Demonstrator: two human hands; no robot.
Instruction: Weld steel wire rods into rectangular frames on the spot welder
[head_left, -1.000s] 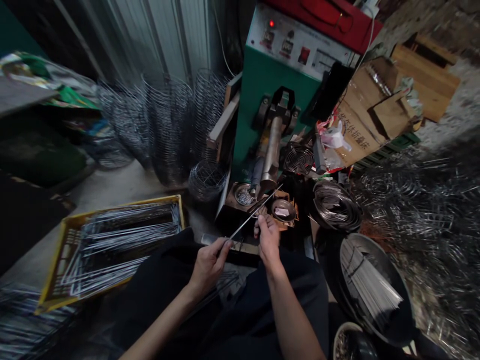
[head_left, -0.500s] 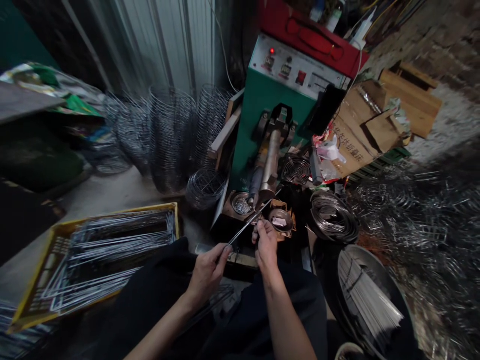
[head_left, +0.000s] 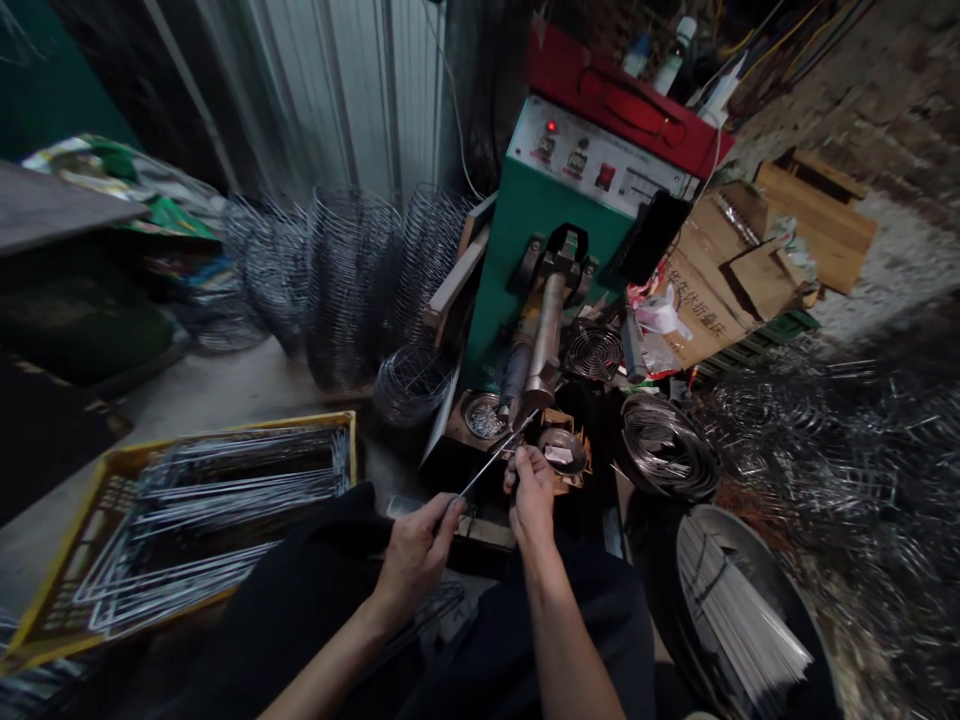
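Note:
My left hand [head_left: 420, 545] pinches the near end of a thin metal rod [head_left: 489, 468], which slants up and to the right to the tip of the welding machine [head_left: 534, 375]. Close beside the rod, my right hand [head_left: 531, 490] has its thumb and fingertips pressed together; what they hold, if anything, is too small to make out. Just left of the machine's tip sits a round dish [head_left: 484, 415] of small metal pieces. A second round dish [head_left: 561, 452] with a pale scrap in it stands beyond my right hand.
A yellow crate [head_left: 225, 430] of bent wire rods lies at the left. Stacks of wire rings [head_left: 352, 290] stand behind it. On the right are a wire coil [head_left: 667, 450], a dark basin [head_left: 799, 610] holding straight rods, a cardboard box [head_left: 709, 300] and heaped wire parts [head_left: 840, 430].
The rod's far end now reaches less far past the machine's tip. Both hands keep nearly the same place and grip, while the whole view has shifted slightly.

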